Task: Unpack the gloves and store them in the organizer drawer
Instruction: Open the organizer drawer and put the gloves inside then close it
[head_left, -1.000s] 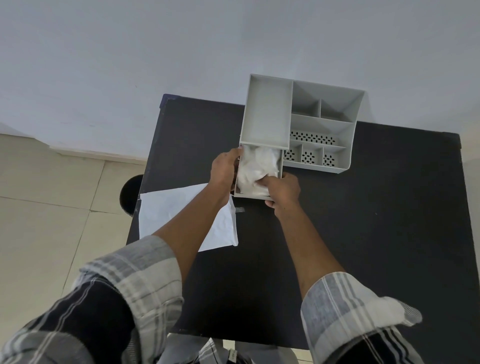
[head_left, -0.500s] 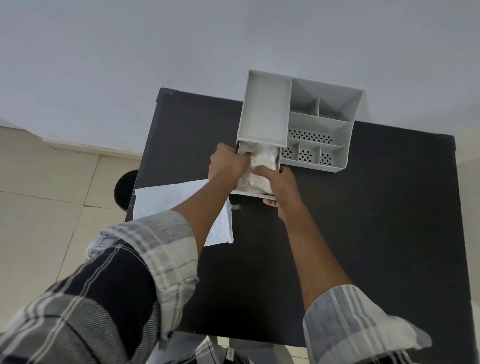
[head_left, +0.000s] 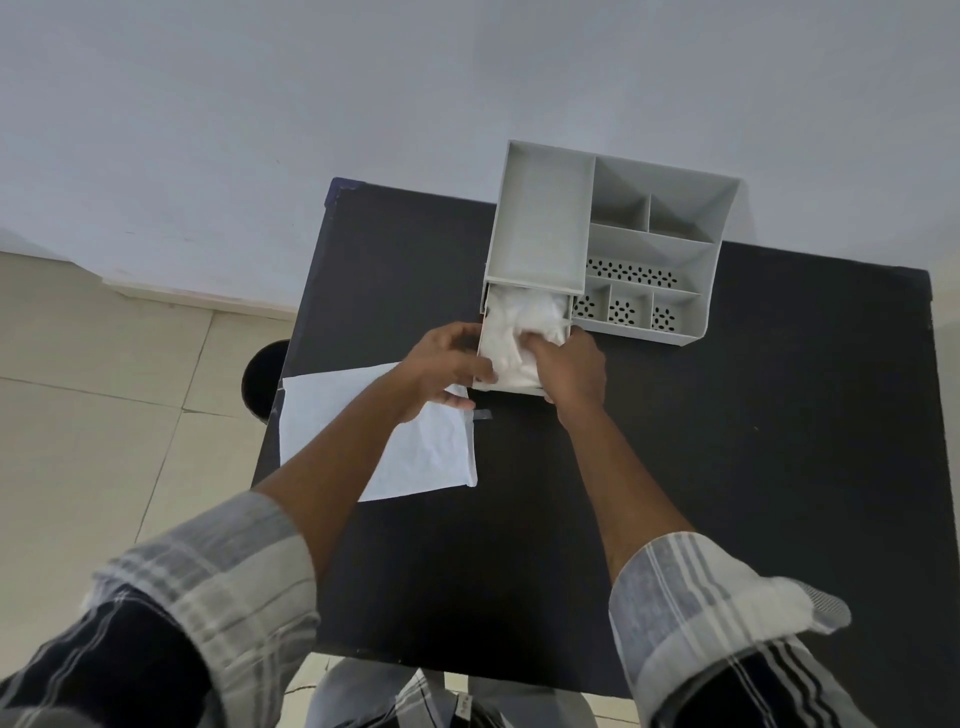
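Observation:
A grey organizer (head_left: 540, 234) stands at the back of the black table (head_left: 727, 467). Its drawer (head_left: 511, 385) is pulled out toward me at the lower left. Crumpled white gloves (head_left: 524, 317) fill the drawer. My left hand (head_left: 447, 364) is at the drawer's left front corner, with its fingers curled against the side wall. At the right front corner, my right hand (head_left: 574, 366) curls its fingers over the front wall and into the gloves, thumb under the drawer front.
A flat white packaging bag (head_left: 358, 431) lies on the table's left part, partly under my left forearm. A dark round object (head_left: 262, 379) sits on the tiled floor beside the table's left edge. A wall rises right behind the organizer.
My left hand has come out of the drawer, where it was pressing the gloves, and moved back to the drawer's left side. The right hand stays at the front with its fingers in the gloves.

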